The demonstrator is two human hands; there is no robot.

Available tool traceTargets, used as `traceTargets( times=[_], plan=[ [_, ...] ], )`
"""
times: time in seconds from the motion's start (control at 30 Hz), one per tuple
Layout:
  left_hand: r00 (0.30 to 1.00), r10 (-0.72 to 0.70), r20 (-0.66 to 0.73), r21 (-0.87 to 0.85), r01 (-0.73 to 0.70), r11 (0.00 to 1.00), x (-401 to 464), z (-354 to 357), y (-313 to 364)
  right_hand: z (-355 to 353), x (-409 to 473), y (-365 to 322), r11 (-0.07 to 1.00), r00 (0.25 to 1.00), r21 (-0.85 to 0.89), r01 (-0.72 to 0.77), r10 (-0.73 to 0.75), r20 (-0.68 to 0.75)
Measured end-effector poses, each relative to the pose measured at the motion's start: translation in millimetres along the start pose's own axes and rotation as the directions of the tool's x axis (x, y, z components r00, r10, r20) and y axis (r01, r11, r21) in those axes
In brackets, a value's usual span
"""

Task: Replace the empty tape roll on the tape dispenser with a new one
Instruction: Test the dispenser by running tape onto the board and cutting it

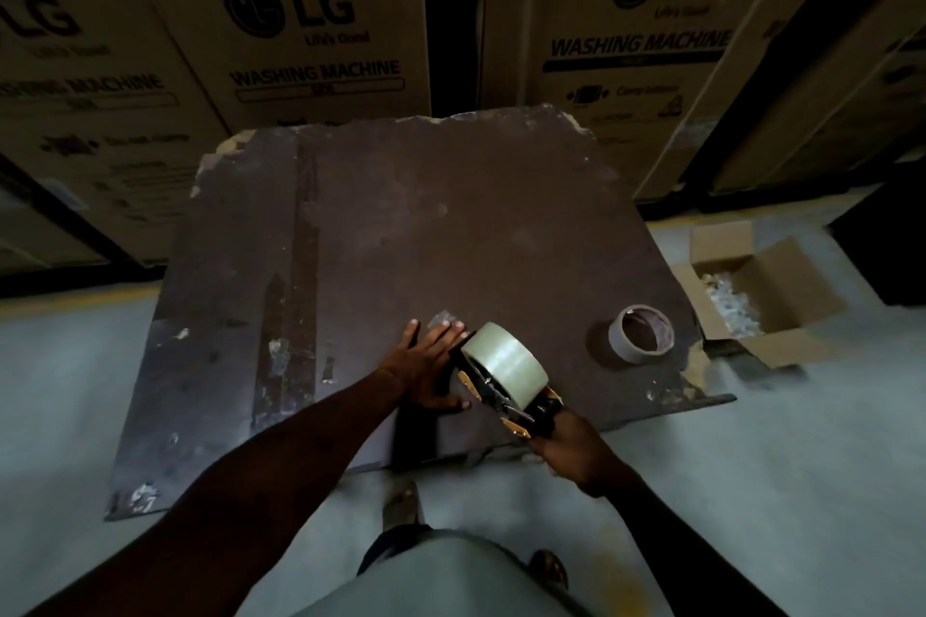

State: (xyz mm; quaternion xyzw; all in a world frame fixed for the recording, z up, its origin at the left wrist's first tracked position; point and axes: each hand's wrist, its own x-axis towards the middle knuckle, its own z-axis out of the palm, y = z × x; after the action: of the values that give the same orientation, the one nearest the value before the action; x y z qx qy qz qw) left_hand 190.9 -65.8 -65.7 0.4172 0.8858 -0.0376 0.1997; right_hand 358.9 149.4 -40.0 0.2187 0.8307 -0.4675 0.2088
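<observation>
Now dispenser (pixel 506 383) in right hand (pixel 571 453)

Full clear roll (pixel 503 362) sits mounted on dispenser (pixel 521 408); empty core (pixel 641 333) lies apart.

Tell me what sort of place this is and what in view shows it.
Probably a warehouse or appliance stockroom. Tall washing-machine cartons stand stacked close along the back, the floor is bare concrete, and a worn board serves as a packing surface, with a tape dispenser on it and an open box of packing scraps beside it.
</observation>
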Motion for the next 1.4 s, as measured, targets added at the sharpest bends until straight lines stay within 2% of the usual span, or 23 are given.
traceTargets(
  times=[0.17, 0.23, 0.27, 0.3, 0.37, 0.4, 0.43, 0.5, 0.53, 0.63, 0.8, 0.9, 1.23, 1.3, 1.4],
  plan=[
    [0.981, -0.173, 0.087, -0.068, 0.179, 0.982, 0.7, -10.9, 9.7, 0.0, 5.1, 4.8, 1.000, 1.000, 0.016, -0.023, 0.023, -0.009],
    [0.976, -0.190, 0.108, -0.059, 0.197, 0.979, 0.1, -14.7, 14.0, 1.0, 4.4, 6.6, 0.999, 0.999, 0.001, -0.045, 0.045, -0.001],
    [0.977, -0.185, 0.102, 0.006, 0.185, 0.983, -2.6, -12.1, 17.5, 1.7, 3.8, 7.3, 0.998, 0.999, -0.016, -0.053, 0.053, -0.003],
    [0.978, -0.205, 0.037, 0.141, 0.198, 0.970, -5.1, -11.6, 21.8, 2.4, 4.5, 9.1, 0.998, 0.998, -0.025, -0.059, 0.059, -0.012],
    [0.959, -0.258, -0.118, 0.416, 0.283, 0.864, -16.0, -18.8, 31.5, 3.2, 5.9, 10.2, 0.997, 0.998, -0.048, -0.061, 0.059, -0.034],
    [0.965, -0.230, -0.128, 0.465, 0.263, 0.845, -19.4, -19.0, 34.7, 3.1, 5.5, 10.3, 0.997, 0.998, -0.058, -0.054, 0.052, -0.039],
    [0.987, -0.151, -0.056, 0.404, 0.161, 0.900, -17.0, -13.4, 36.1, 2.9, 5.2, 10.9, 0.997, 0.998, -0.056, -0.049, 0.047, -0.043],
    [0.984, -0.026, 0.177, 0.169, -0.005, 0.986, -13.5, -16.6, 37.6, 1.6, 4.5, 12.2, 0.997, 0.998, -0.052, -0.048, 0.046, -0.037],
    [0.979, -0.003, 0.203, 0.111, -0.020, 0.994, -14.0, -21.9, 40.4, 0.8, 3.4, 12.1, 0.997, 0.998, -0.058, -0.052, 0.050, -0.033],
    [0.982, 0.016, 0.187, 0.069, -0.030, 0.997, -20.0, -23.2, 45.2, -3.1, 1.4, 17.0, 0.997, 0.998, -0.052, -0.056, 0.055, -0.023],
    [0.986, 0.053, 0.160, 0.182, -0.082, 0.980, -19.6, -15.2, 55.9, -7.9, -5.6, 28.4, 0.998, 1.000, 0.063, 0.028, -0.028, -0.003],
    [0.986, 0.048, 0.161, 0.252, -0.089, 0.964, -20.8, -13.1, 56.9, -8.8, -6.8, 30.1, 0.998, 0.999, 0.055, 0.032, -0.032, 0.009],
    [0.993, 0.066, 0.095, 0.331, -0.094, 0.939, -23.5, -1.5, 63.6, -15.2, -16.9, 44.3, 0.999, 1.000, 0.036, 0.023, -0.024, 0.008],
    [0.989, 0.096, 0.110, 0.387, -0.132, 0.913, -26.8, -2.8, 65.7, -15.8, -18.7, 44.1, 1.000, 1.000, 0.025, 0.017, -0.017, 0.001],
    [0.983, 0.180, 0.042, 0.390, -0.182, 0.903, -27.4, 0.0, 64.8, -16.3, -22.6, 43.9, 0.998, 0.999, 0.051, 0.037, -0.036, -0.010]
  ],
)
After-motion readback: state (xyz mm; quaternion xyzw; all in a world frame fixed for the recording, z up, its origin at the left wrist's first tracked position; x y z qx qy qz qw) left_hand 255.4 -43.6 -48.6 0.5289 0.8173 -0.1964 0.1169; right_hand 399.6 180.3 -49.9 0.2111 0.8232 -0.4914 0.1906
